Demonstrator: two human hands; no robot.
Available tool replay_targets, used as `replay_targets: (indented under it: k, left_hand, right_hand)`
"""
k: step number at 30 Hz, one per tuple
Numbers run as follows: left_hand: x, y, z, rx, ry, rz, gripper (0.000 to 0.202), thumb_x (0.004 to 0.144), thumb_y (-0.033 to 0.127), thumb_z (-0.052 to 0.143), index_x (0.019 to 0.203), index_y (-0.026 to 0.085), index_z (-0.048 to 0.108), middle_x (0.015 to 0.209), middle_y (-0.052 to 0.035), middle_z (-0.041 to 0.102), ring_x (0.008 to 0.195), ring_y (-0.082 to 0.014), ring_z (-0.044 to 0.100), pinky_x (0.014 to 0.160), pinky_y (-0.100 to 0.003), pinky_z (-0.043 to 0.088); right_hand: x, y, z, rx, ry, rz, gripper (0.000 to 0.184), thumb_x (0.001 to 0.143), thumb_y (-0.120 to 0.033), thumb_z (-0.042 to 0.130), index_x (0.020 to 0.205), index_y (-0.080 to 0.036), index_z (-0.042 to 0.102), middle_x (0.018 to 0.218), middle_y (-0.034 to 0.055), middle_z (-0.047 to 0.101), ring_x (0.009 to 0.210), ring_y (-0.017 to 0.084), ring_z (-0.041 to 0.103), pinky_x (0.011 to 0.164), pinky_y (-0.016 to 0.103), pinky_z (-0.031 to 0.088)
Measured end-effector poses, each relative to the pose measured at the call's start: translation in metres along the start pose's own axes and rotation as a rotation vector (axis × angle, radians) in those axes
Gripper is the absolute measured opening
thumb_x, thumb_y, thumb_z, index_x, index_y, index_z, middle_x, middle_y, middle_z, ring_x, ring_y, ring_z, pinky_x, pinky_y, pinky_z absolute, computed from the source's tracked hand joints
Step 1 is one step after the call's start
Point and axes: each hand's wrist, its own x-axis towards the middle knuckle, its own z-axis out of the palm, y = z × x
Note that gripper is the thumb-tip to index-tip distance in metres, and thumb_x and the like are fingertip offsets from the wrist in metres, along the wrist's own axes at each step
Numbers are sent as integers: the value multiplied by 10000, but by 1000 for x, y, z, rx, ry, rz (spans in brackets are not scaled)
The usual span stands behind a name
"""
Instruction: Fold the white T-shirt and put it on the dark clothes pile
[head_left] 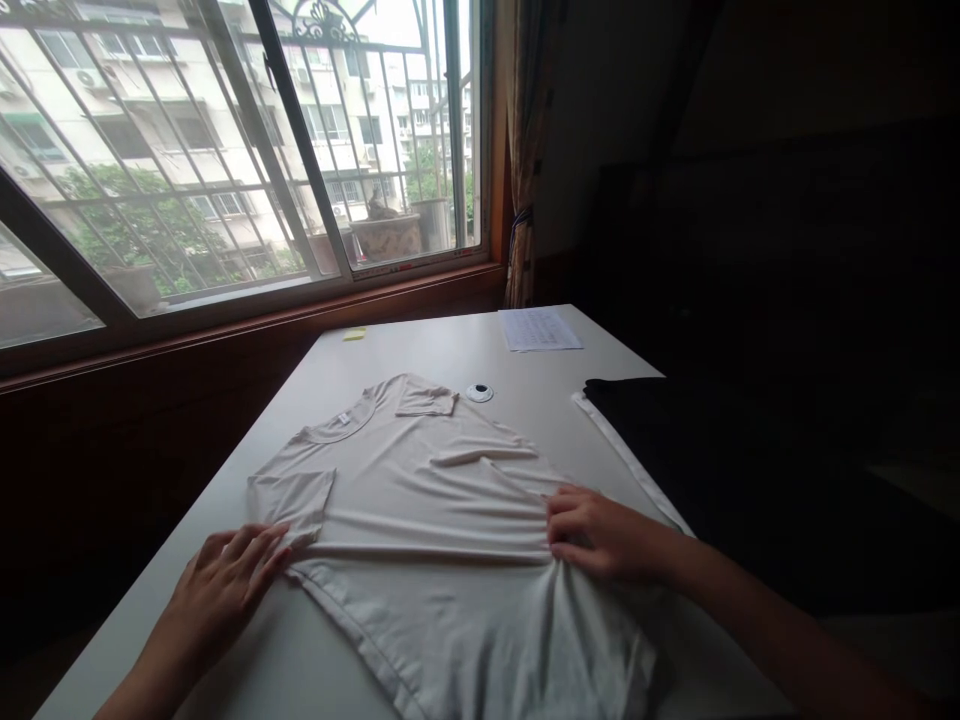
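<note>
A white short-sleeved T-shirt (420, 520) lies spread on the white table, its neckline toward the far left and its hem toward me. Both sleeves are laid inward over the body. My left hand (232, 570) rests at the near sleeve and side seam, fingers stretched out over the fabric edge. On the other side, my right hand (592, 530) pinches the shirt's body, and creases run from its fingers. A taut fold stretches between the two hands.
On the white table (442, 345) lie a yellow sticky note (355, 334), a printed paper sheet (540, 329) and a small round white-and-black object (480, 393). Black cloth (750, 480) with a white edge lies at the right. A barred window (247, 150) stands behind.
</note>
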Motion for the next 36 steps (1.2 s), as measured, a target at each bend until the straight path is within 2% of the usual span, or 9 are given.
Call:
replay_targets:
  k: [4,8,15,17,19,22,26,31,36]
  left_hand:
    - [-2,4,-11,-63,-31,-14,379,974,342,460,1285,346,676,1352,-85,654,1246,-332,574,1016,-491,481]
    - [28,-23,-14,-106,16,-125,435,1005,465,399,1300,273,655,1301,-98,666,1143,-308,615,990,-446,493]
    - [111,-82,9,-41,-26,-553,569,904,410,443,1347,81,578,1323,-244,606,1280,-391,542,1110,-547,371]
    - [125,-93,11,-56,-42,-617,622,888,419,467,1373,37,543,1256,-275,633,1258,-428,551,1054,-590,404]
    - [130,-100,9,-98,-74,-652,661,870,430,502,1393,25,517,1154,-250,680,1145,-395,627,963,-518,487]
    - [123,-107,5,-207,-118,-684,720,826,452,555,1420,49,498,1017,-164,722,941,-307,704,845,-380,535]
    - [95,-111,4,-377,-64,-762,795,760,574,584,1419,133,528,968,-96,719,896,-300,709,837,-365,525]
    - [52,-114,5,-416,11,-800,820,784,650,555,1450,173,499,1006,-96,690,914,-316,692,838,-400,514]
    - [20,-112,2,-411,4,-869,790,801,674,545,1439,211,503,1046,-99,685,928,-333,688,835,-435,511]
  right_hand:
    - [-17,33,-10,-189,186,243,172,960,-277,560,993,-240,725,1051,88,675,1028,248,603,941,397,478]
    - [-42,66,1,-438,328,422,237,932,-291,575,1130,-210,678,1132,124,654,1040,287,612,960,455,484]
    - [-63,74,25,-584,296,570,134,916,-250,559,999,-177,633,987,155,677,928,314,677,845,442,518]
    - [-62,66,22,-553,221,602,54,891,-220,556,874,-195,601,920,136,679,884,301,681,811,420,509]
    - [-60,57,16,-497,157,613,103,869,-212,546,766,-216,544,883,113,673,852,280,671,786,396,491]
    - [-55,46,4,-359,159,611,143,858,-262,538,728,-230,488,885,80,662,850,254,648,783,364,466]
    - [-47,47,-16,-105,297,726,208,924,-413,469,818,-238,509,829,34,652,800,230,640,713,315,452]
    - [-22,85,-48,16,423,737,228,868,-455,577,870,-227,589,904,47,717,866,245,665,726,293,461]
    - [28,121,-79,-34,593,720,250,820,-417,678,958,-209,664,949,73,744,870,243,677,739,293,479]
